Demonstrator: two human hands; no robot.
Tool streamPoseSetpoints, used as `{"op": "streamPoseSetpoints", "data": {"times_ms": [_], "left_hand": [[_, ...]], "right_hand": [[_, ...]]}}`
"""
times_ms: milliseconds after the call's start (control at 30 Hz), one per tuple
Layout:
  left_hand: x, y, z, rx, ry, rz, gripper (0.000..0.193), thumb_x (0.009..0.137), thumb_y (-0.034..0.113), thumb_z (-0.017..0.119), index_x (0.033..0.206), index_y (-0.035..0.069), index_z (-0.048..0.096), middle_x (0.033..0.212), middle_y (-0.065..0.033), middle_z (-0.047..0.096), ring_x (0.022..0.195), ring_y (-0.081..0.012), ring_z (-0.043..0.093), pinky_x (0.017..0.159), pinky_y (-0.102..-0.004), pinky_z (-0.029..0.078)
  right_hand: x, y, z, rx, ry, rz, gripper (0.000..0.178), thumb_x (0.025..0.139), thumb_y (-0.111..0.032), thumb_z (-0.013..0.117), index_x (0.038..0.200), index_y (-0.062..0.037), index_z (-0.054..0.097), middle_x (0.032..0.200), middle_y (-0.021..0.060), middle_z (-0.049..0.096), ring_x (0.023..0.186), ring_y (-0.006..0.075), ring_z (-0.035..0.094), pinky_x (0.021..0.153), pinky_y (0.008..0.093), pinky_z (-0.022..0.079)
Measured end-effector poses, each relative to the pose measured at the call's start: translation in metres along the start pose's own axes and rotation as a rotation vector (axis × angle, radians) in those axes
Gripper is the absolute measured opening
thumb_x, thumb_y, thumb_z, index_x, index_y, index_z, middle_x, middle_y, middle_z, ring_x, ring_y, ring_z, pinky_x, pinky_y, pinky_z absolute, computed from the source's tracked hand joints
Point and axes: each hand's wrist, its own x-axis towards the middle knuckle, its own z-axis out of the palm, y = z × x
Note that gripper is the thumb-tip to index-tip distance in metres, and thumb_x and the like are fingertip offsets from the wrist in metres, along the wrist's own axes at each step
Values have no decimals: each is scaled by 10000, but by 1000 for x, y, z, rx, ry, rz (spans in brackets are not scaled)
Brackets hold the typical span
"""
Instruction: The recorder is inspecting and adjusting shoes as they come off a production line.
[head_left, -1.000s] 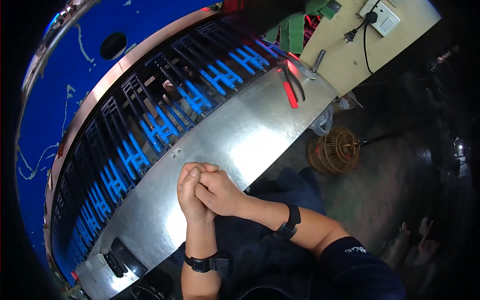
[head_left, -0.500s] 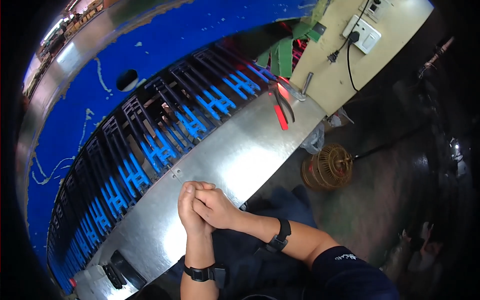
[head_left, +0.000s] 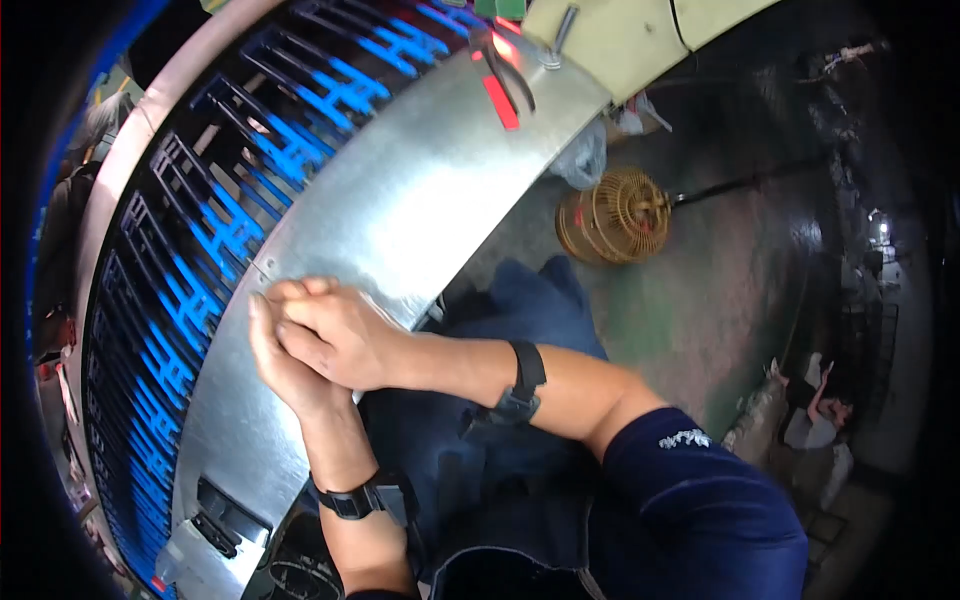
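Note:
My left hand and my right hand are clasped together over the near edge of a shiny metal bench top. The right hand lies across the left, and the fingers of both are curled around each other. No object shows between them, though the palms are hidden. A black band circles each forearm. Past the hands, toward the far end of the bench, lie pliers with a red handle, touched by neither hand.
A row of black frames with bright blue ends runs along the bench's far side. An upright metal rod stands by a cream panel. Black items lie at lower left. A round slatted basket and plastic bag are at right.
The whole view has shifted, so the bench, pliers and basket appear higher and further left. My hands stay clasped and now show larger and nearer the left.

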Motion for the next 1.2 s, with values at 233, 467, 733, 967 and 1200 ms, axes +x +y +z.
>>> {"op": "streamPoseSetpoints", "data": {"times_ms": [233, 467, 733, 967, 1200], "left_hand": [[-7, 0, 15, -8, 38, -44, 415, 1027, 387, 444, 885, 30, 600, 857, -158, 644, 876, -259, 619, 850, -368, 499], [-4, -1, 6, -16, 32, -29, 408, 1024, 377, 463, 881, 22, 605, 860, -153, 642, 872, -255, 618, 848, -365, 500], [9, -7, 4, 10, -4, -32, 420, 1032, 372, 442, 891, 13, 607, 867, -157, 643, 879, -268, 620, 852, -378, 502], [9, -9, 5, 3, -69, -12, 457, 1034, 377, 416, 907, -15, 614, 895, -196, 663, 900, -293, 635, 873, -391, 505], [8, -10, 4, 3, -62, -6, 443, 1033, 367, 429, 906, -13, 617, 886, -194, 662, 900, -299, 634, 894, -399, 496]], "right_hand": [[-4, 1, -5, 103, -32, 59, 218, 941, -168, 549, 895, 20, 650, 841, 198, 672, 785, 340, 672, 693, 418, 527], [-4, 1, -2, 62, -35, 34, 219, 938, -170, 557, 846, 14, 632, 791, 186, 661, 727, 327, 667, 655, 410, 521], [4, 13, -2, 40, 94, -42, 220, 917, -175, 555, 831, 5, 647, 752, 191, 651, 688, 359, 650, 637, 430, 519], [1, 25, 4, -154, 146, -87, 289, 939, -342, 578, 845, -106, 718, 838, 108, 716, 740, 279, 695, 702, 394, 558], [-2, 17, -4, -128, 50, -65, 234, 925, -191, 595, 813, 11, 635, 937, 201, 674, 882, 358, 654, 773, 426, 522]]}}
